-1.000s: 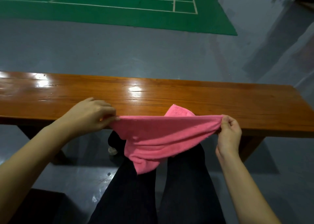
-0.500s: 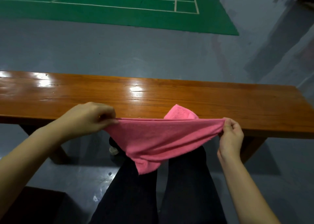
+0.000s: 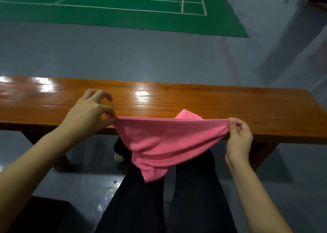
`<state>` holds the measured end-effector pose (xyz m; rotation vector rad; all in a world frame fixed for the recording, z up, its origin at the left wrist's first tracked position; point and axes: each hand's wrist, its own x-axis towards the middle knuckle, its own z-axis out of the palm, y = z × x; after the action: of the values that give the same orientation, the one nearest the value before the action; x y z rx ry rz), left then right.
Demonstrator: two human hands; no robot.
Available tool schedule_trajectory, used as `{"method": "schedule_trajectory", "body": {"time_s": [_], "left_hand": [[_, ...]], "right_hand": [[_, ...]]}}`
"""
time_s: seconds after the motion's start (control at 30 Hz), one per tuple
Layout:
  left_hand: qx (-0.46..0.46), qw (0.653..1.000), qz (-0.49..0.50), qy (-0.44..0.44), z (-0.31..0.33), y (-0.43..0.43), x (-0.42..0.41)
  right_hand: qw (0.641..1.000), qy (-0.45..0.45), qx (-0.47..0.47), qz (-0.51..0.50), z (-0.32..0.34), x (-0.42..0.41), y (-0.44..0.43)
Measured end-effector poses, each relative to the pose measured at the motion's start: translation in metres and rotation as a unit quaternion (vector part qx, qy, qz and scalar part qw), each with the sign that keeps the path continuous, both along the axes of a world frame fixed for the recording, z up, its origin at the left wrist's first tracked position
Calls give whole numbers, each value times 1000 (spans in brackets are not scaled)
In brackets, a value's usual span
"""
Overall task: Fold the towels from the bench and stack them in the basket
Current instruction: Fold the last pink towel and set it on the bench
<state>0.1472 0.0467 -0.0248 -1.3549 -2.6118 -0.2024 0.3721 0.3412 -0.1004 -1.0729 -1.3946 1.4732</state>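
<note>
We see an indoor sports hall: a green badminton court mat [image 3: 123, 8] with white boundary lines lies on a grey painted floor [image 3: 141, 55], and a glossy wooden counter [image 3: 230, 105] stands courtside near it.

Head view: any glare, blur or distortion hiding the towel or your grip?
Head view: glare patches sit on the bench, clear of the pink towel; left hand fingertips slightly motion-blurred, right hand sharp; wide-angle bending at the edges; dim under the bench.
</note>
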Motion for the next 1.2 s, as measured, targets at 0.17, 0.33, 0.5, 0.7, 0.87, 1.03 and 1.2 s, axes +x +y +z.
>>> {"method": "schedule_trajectory", "body": {"time_s": [0.17, 0.33, 0.5, 0.7, 0.87, 1.03, 1.2], "left_hand": [[250, 901, 67, -347, -21, 2, -10], [475, 771, 103, -413, -1, 26, -15], [549, 802, 68, -225, 83, 33, -32], [560, 802, 50, -200, 121, 19, -25], [580, 795, 26, -174, 143, 1, -15], [604, 776, 26, -180, 148, 1, -14], [558, 795, 99, -215, 125, 21, -41]], "right_hand": [[1000, 19, 15, 0, 8, -12, 3], [998, 57, 41, -1, 55, -48, 14], [983, 104, 147, -31, 143, -70, 32], [967, 76, 245, 6, 193, -61, 33], [959, 89, 268, 27, 215, -47, 23], [967, 129, 217, 33, 215, -50, 21], [987, 85, 122, 61, 194, -80, 29]]}}
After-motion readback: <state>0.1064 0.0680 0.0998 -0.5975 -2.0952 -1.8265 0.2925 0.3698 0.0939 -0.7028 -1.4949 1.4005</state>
